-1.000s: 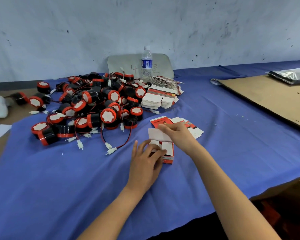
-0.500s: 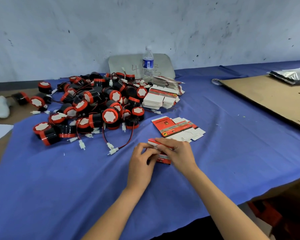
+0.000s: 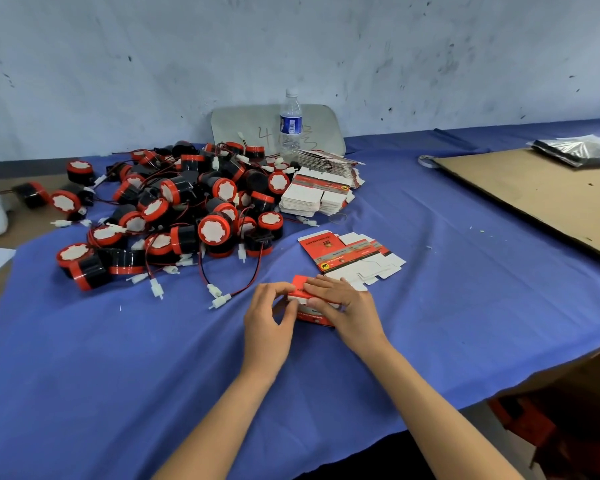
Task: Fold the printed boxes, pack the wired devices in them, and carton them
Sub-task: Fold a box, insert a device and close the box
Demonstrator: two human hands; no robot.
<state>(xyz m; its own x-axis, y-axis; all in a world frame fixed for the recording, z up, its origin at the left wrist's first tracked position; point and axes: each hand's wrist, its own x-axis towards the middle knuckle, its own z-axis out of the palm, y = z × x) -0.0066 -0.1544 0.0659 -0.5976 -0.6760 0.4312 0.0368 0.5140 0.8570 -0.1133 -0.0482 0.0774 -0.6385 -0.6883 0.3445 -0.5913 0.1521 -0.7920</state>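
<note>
Red-and-white printed cardboard box [image 3: 312, 317] sat near the middle of the blue cloth-covered table [image 3: 153, 358], between both hands and touching each. Far and to the left of it spread the heap of round black-and-red wired devices [image 3: 187, 209]; its closest red-and-black leads trailed to just beside the left hand. Right of the heap stood the stack of flat white-and-red box blanks [image 3: 312, 199], and a few loose flat printed blanks [image 3: 354, 258] lay just beyond the right hand.

The right hand [image 3: 347, 306] lay over the top of the box, fingers spread across it and thumb against the near face, holding it down. The left hand [image 3: 267, 323] was curled at the box's left end, thumb and fingertips closed on it, seemingly at the raised red flap [image 3: 300, 283], though the fingers hid the fold itself.

The box's long axis ran roughly left to right, so the end being worked faced the heap. By that lie, the left hand looked better placed to fetch a device while the right steadied the box.
</note>
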